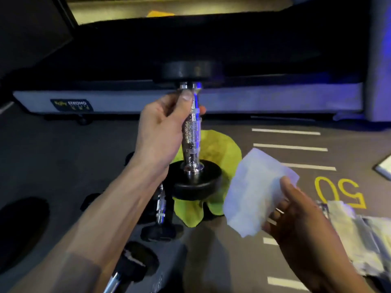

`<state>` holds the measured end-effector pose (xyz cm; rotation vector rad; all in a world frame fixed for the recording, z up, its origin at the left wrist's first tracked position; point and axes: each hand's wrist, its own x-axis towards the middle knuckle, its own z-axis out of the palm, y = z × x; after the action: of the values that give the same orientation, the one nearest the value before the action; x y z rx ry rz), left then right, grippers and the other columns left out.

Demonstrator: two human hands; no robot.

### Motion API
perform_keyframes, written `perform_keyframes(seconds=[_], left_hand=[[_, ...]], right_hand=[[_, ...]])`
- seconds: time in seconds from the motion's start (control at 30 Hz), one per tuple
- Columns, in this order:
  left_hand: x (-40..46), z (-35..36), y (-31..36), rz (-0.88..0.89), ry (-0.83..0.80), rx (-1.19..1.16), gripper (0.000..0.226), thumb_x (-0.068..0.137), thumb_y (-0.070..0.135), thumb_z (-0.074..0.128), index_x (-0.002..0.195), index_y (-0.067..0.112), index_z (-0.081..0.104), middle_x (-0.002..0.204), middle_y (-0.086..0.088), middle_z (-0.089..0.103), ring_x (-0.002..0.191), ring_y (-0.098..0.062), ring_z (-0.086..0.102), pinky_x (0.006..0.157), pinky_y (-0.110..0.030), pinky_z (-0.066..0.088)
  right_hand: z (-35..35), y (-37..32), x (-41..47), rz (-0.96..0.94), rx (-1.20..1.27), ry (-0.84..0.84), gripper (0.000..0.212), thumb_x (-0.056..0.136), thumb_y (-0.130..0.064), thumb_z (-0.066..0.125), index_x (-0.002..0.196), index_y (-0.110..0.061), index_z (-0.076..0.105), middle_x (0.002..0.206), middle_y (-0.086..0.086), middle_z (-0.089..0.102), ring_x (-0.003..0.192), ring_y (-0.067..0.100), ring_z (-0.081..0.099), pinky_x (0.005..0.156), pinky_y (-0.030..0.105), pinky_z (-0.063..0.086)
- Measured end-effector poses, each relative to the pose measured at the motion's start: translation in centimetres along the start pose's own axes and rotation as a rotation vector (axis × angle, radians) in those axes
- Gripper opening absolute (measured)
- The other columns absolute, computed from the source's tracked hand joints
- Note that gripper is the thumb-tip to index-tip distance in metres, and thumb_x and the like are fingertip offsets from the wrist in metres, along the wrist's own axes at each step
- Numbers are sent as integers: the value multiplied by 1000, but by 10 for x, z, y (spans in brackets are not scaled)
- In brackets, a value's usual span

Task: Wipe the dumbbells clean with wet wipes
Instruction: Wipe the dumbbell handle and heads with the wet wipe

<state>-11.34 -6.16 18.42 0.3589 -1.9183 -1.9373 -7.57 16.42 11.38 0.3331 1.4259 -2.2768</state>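
A grey gym floor [63,157] with white dashes and a yellow "50" fills the frame, a dark treadmill [190,96] across the top. At centre the left hand [163,127] grips the upper chrome handle of an upright dumbbell [191,132], its lower head over a yellow cloth [220,149]. At lower right the right hand [300,225] pinches a white wipe [254,191], just beside the dumbbell; more dumbbells [160,208] lie lower left.
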Motion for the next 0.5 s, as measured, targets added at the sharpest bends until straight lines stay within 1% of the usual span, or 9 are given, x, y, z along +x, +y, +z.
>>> perform_keyframes(seconds=[0.07, 0.13, 0.17, 0.2, 0.27, 0.33, 0.37, 0.43, 0.5], left_hand=[[16, 5, 5, 39, 11, -12, 18, 108, 27, 57, 104, 17, 72, 84, 4, 80, 77, -7, 73, 71, -25, 58], [28, 9, 2, 70, 6, -11, 15, 107, 24, 59, 102, 18, 71, 85, 4, 80, 79, -7, 72, 74, -29, 57], [33, 11, -2, 61, -6, -22, 13, 107, 21, 60, 102, 17, 71, 85, 4, 80, 81, -8, 72, 75, -30, 58], [36, 13, -9, 44, -20, -39, 11, 106, 18, 61, 102, 16, 71, 85, 4, 80, 83, -8, 73, 76, -28, 58], [40, 16, -21, 27, -38, -56, 9, 105, 14, 61, 105, 14, 71, 85, 6, 80, 86, -6, 74, 79, -24, 59], [41, 16, -29, 32, -54, -50, 10, 104, 14, 62, 103, 17, 71, 86, 6, 80, 90, -7, 76, 84, -26, 60], [41, 15, -31, 35, -60, -51, 10, 104, 14, 63, 102, 19, 71, 87, 6, 80, 92, -8, 77, 84, -27, 60], [42, 13, -32, 51, -68, -58, 12, 104, 13, 63, 101, 20, 71, 87, 5, 80, 92, -8, 76, 82, -24, 61], [44, 12, -32, 48, -72, -67, 11, 104, 13, 62, 101, 20, 71, 86, 5, 80, 88, -7, 75, 81, -23, 61]], right_hand=[[-2, -11, 6, 6, 25, 6, 40, 99, -39, 51, 122, -13, 71, 107, 13, 80, 82, 23, 79, 62, 35, 64], [1, -19, 13, -25, -5, -20, 31, 92, -38, 64, 111, -17, 77, 102, 14, 75, 78, 24, 73, 61, 31, 61], [3, -23, 18, -46, -24, -25, 22, 88, -32, 70, 103, -20, 80, 101, 14, 73, 77, 24, 71, 61, 30, 60], [4, -25, 22, -59, -36, -29, 17, 85, -24, 71, 98, -19, 81, 102, 13, 76, 77, 24, 72, 61, 30, 61], [10, -29, 29, -94, -80, -47, 27, 82, -15, 69, 107, -13, 79, 107, 12, 80, 81, 21, 77, 60, 30, 63], [18, -31, 34, -127, -176, -44, 38, 77, -13, 71, 115, -13, 76, 106, 12, 81, 83, 21, 77, 57, 30, 60], [21, -31, 36, -146, -211, -44, 41, 75, -13, 73, 116, -15, 77, 104, 12, 81, 84, 22, 77, 57, 32, 60], [30, -36, 38, -189, -269, -46, 42, 71, -14, 76, 113, -18, 79, 101, 12, 81, 82, 22, 75, 61, 40, 58], [39, -46, 39, -235, -290, -122, 40, 68, -14, 77, 108, -19, 80, 94, 12, 81, 75, 20, 72, 62, 38, 52]])
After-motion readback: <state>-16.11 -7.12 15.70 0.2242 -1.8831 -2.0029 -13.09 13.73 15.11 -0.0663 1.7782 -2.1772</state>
